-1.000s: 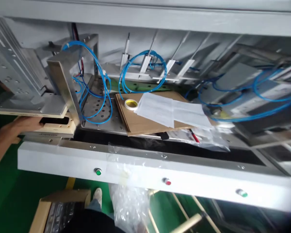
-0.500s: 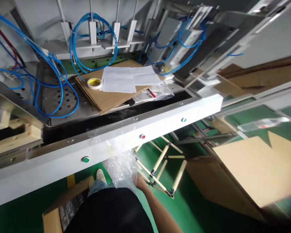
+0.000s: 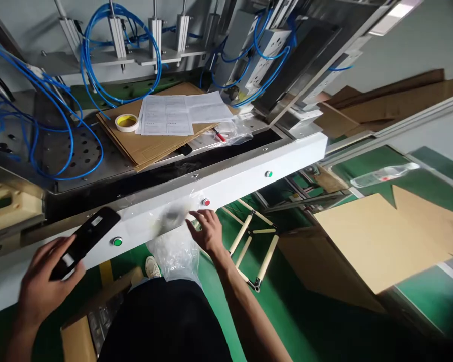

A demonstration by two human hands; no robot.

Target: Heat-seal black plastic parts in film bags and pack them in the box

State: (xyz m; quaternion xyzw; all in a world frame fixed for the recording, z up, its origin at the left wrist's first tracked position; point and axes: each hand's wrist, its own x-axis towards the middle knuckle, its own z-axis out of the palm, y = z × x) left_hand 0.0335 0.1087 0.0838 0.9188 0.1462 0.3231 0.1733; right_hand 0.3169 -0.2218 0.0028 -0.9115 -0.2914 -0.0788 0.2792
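A flat black device (image 3: pixel 88 241) is held in my left hand (image 3: pixel 45 281), tilted over the white front beam (image 3: pixel 234 188) at the lower left. My right hand (image 3: pixel 207 230) is raised with fingers bent and apart, beside a clear plastic bag (image 3: pixel 175 251) that hangs at the beam in front of my body. A small blurred dark thing (image 3: pixel 170 217) shows at the bag's top, left of my right fingertips; I cannot make out what it is. Nothing shows in my right hand.
Cardboard sheets (image 3: pixel 136 153) on the machine bed carry papers (image 3: pixel 166 114) and a tape roll (image 3: pixel 127 122). Blue hoses (image 3: pixel 85 65) loop behind. An open carton (image 3: pixel 385 241) stands at the right, a pipe frame (image 3: pixel 266 259) below the beam, another box (image 3: pixel 79 339) at lower left.
My left hand has come into view with the black device. My right hand has risen from beside the bag's lower part to the beam. The view has shifted, so the scene sits further left.
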